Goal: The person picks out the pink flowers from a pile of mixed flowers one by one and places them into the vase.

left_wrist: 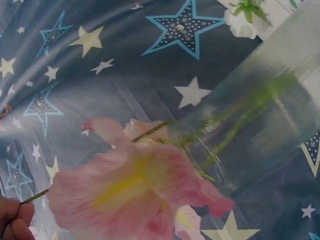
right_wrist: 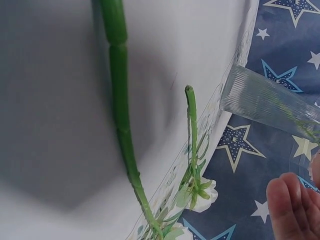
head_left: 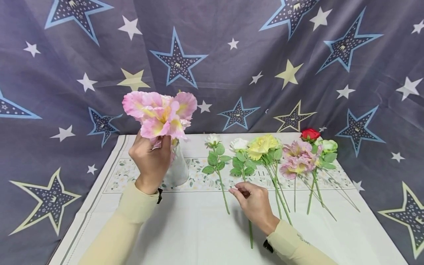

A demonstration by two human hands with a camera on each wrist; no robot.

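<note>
- White cloth covers the surface [head_left: 195, 235], with a printed floral band across its far part.
- Nearest, the right hand [head_left: 256, 206] hovers above the stem of a white rose [head_left: 239, 144]; its fingers curl loosely, and nothing shows in the grip.
- Farther in, the left hand [head_left: 150, 160] has a narrow, pinching grip on a thin stem [left_wrist: 36, 196] that runs to a pink flower [head_left: 162, 116], its bloom near the mouth of the vase [head_left: 179, 169].
- That flower looks artificial, so probably light, with soft petals that would crease if squeezed; the thin stem likely bends, so it is best held just below the bloom.
- Ribbed and see-through, the vase may be slippery and easy to tip; low on its body seems the steadier hold.
- Beyond the right hand lie another white rose [head_left: 212, 140], a yellow flower [head_left: 263, 146] and a red rose [head_left: 310, 134].
- Farthest back hangs a star-patterned cloth [head_left: 212, 22].
</note>
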